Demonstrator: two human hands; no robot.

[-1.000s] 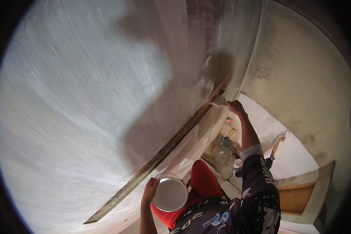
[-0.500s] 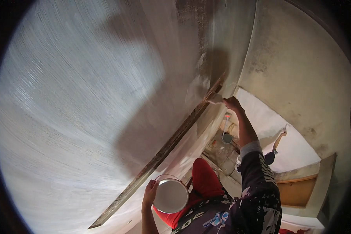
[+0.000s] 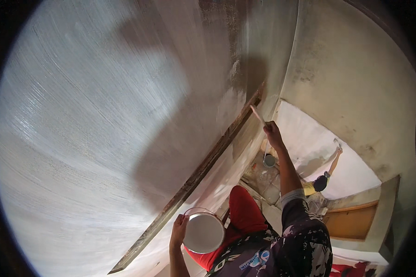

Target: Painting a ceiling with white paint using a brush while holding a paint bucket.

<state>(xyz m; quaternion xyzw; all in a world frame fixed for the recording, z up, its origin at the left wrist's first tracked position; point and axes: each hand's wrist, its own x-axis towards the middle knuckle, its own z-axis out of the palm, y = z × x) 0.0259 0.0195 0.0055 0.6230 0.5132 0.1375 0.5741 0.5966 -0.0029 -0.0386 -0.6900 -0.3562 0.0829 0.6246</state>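
My left hand (image 3: 179,229) is closed on the side of a round bucket (image 3: 203,252), near its wire handle. Pale, whitish paint (image 3: 203,231) fills the inside that shows. Reaching forward, my right hand (image 3: 273,134) is wrapped round a paintbrush (image 3: 258,114), now seen nearly edge-on. The brush tip is at the upper part of a long, dark wooden strip (image 3: 189,184) that runs slantwise along the wall. Whether the bristles touch the wood cannot be made out.
A streaky whitish wall (image 3: 101,129) fills the left, with my shadow on it. Below, another person (image 3: 321,183) holds a tool to a white-painted patch (image 3: 305,134). A second bucket (image 3: 269,160) stands on the floor. An orange-brown panel (image 3: 353,221) is at the lower right.
The brush has turned from its broad side to its edge, and my right hand has dropped slightly. Below, the other person has leaned further into view. The left hand still holds the bucket.
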